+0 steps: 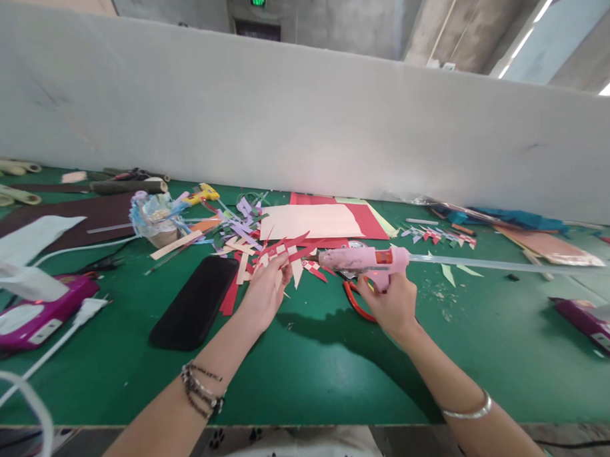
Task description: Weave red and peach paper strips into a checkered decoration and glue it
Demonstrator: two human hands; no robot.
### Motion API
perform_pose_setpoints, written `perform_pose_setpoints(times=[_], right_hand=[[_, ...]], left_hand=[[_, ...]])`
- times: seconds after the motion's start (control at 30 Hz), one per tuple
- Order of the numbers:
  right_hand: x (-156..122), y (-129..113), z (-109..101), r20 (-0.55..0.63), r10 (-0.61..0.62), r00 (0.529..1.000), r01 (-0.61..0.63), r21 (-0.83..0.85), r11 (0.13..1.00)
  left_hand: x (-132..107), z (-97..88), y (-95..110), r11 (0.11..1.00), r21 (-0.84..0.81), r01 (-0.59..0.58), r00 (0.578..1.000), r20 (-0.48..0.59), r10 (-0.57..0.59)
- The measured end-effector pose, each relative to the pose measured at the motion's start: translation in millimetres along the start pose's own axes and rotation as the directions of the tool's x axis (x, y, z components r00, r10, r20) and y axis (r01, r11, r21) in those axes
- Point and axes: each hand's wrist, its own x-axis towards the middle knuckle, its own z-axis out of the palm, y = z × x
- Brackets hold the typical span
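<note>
Head view. The right hand (393, 302) is closed around the grip of a pink glue gun (356, 259); its trigger finger cannot be made out. The gun is above the middle of the bench (310, 388), nozzle toward the left. The left hand (267, 290) pinches a red-and-cream paper piece (298, 253) at the nozzle end. Whether nozzle and paper touch cannot be told.

Handling, as judged: the gun is rigid and heavier than the paper; take it by the grip only and treat the nozzle as hot. The glue stick (486, 261) extends far from the gun's rear toward the bench's right edge and should flex and swing when the gun turns. The paper is light, thin and easily creased; take it by a flat outer part, fingertips away from the nozzle.

Edges and room: bare green surface lies between the forearms, reaching the front edge. A black phone (195, 302) bounds the left hand's outer side. Orange-handled scissors (355, 301) lie just beside the right hand. Cut paper strips (242, 224) and a cream sheet (309, 222) occupy the area beyond the hands. A white partition (301, 122) stands along the rear edge, limiting forward reach.
</note>
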Motion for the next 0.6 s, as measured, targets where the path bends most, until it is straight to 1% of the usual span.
perform_pose_setpoints(times=[0.23, 0.5, 0.6], right_hand=[[0.3, -2.5, -1.4, 0.013, 0.02, 1.0, -0.02, 0.005, 1.0], [1.8, -3.9, -2.7, 0.006, -0.007, 1.0, 0.007, -0.018, 1.0], [1.1, -2.2, -1.5, 0.001, -0.018, 1.0, 0.018, -0.035, 0.999]], left_hand=[[-1.3, 2.6, 1.0, 0.999, -0.03, 0.02, 0.997, -0.07, -0.022], [1.6, -1.0, -1.2, 1.0, -0.005, 0.017, 1.0, -0.02, -0.018], [1.2, -0.3, -1.1, 1.0, -0.006, 0.009, 1.0, -0.024, -0.01]])
